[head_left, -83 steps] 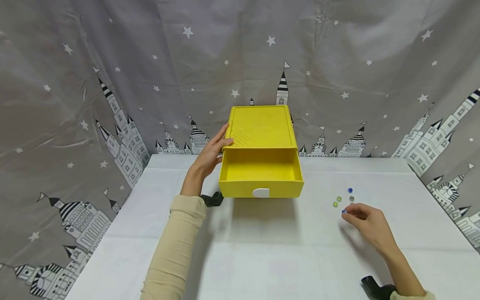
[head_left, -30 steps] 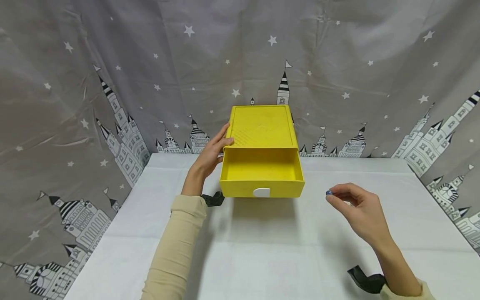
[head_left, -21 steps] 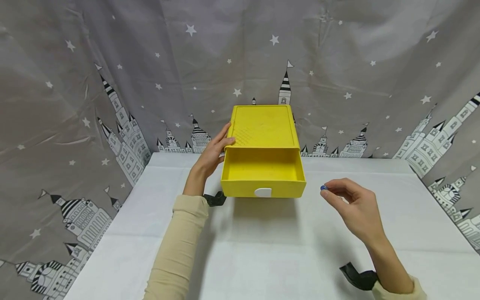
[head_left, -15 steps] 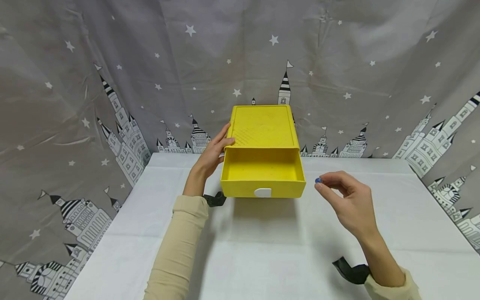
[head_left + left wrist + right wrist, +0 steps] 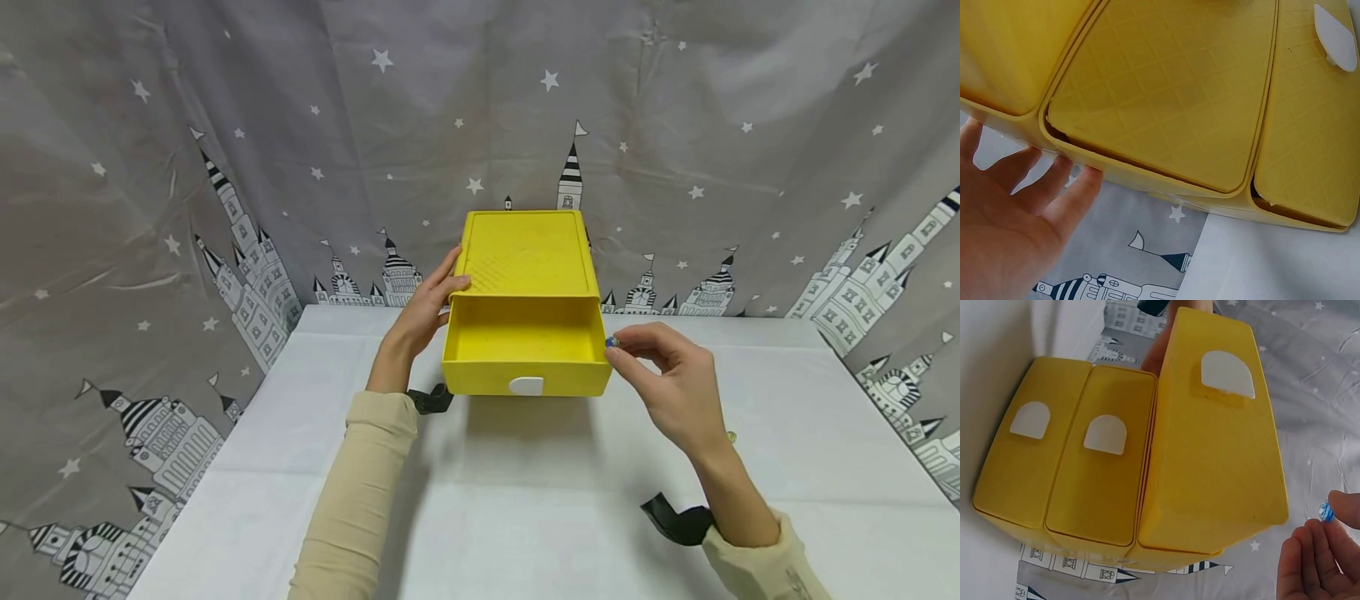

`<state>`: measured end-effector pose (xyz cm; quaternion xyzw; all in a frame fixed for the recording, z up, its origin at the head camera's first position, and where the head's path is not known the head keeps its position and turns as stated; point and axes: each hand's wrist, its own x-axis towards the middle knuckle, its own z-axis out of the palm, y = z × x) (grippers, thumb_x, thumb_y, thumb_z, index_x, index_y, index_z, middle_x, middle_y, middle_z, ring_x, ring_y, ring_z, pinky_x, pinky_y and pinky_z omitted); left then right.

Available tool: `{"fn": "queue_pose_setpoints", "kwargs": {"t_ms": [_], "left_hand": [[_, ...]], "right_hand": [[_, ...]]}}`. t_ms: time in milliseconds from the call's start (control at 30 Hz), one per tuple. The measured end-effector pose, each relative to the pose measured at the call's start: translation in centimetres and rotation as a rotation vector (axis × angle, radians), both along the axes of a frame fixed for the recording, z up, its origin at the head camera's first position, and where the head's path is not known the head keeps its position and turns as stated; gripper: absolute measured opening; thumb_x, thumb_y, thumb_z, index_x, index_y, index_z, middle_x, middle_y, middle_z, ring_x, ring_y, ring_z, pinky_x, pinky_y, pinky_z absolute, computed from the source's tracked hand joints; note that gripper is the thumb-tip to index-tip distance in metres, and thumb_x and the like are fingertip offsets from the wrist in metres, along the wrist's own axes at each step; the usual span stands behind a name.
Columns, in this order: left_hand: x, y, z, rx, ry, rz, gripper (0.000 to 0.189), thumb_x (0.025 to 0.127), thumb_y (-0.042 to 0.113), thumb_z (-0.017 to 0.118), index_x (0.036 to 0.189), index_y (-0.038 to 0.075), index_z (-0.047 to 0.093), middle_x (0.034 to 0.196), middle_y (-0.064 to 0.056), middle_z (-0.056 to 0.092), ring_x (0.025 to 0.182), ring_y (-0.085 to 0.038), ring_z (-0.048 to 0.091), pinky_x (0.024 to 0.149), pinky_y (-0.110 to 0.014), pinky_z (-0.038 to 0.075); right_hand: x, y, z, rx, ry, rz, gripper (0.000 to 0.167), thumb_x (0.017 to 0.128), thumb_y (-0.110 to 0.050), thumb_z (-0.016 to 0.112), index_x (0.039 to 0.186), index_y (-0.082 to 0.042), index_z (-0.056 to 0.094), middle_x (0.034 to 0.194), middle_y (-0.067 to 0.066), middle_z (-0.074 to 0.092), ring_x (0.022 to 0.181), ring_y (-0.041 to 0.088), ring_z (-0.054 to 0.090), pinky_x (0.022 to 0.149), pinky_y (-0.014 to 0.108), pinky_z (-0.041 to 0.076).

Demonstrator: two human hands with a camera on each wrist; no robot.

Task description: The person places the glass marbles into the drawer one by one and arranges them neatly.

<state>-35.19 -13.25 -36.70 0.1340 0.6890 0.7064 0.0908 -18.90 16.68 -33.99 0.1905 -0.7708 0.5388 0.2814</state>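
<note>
A yellow drawer cabinet (image 5: 521, 250) stands at the back of the white table (image 5: 525, 492). Its top drawer (image 5: 480, 379) is pulled out and looks empty. My left hand (image 5: 423, 308) rests flat against the cabinet's left side with the thumb on its top edge; in the left wrist view the fingers (image 5: 1054, 187) lie straight along the wall. My right hand (image 5: 615, 346) pinches a small blue bead (image 5: 612, 341) between thumb and forefinger, just above the drawer's front right corner. In the right wrist view the blue bead (image 5: 1326, 511) sits at my fingertips, right of the drawer front (image 5: 1216, 444).
A small greenish bead (image 5: 730, 436) lies on the table right of my right wrist. Two shut lower drawers with white handles (image 5: 1105, 434) show under the pulled-out one. A grey curtain (image 5: 225, 167) with stars and castles hangs close behind and to both sides.
My right hand picked the blue bead up from the group on the right and carried it left and up to the drawer's right front corner. The left hand stayed still.
</note>
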Motion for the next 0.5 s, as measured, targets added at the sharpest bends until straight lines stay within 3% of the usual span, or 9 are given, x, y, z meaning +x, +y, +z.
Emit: {"fn": "queue_pose_setpoints", "kwargs": {"t_ms": [500], "left_hand": [[0.0, 0.0, 0.0, 0.004, 0.004, 0.007, 0.069, 0.096, 0.033, 0.060, 0.155, 0.043, 0.027, 0.162, 0.010, 0.019, 0.143, -0.023, 0.028, 0.109, -0.056, 0.031]], "right_hand": [[-1.4, -1.2, -0.3, 0.062, -0.042, -0.038, 0.013, 0.086, 0.004, 0.072, 0.099, 0.006, 0.070, 0.093, 0.012, 0.068, 0.083, 0.008, 0.061, 0.083, 0.016, 0.049]]}}
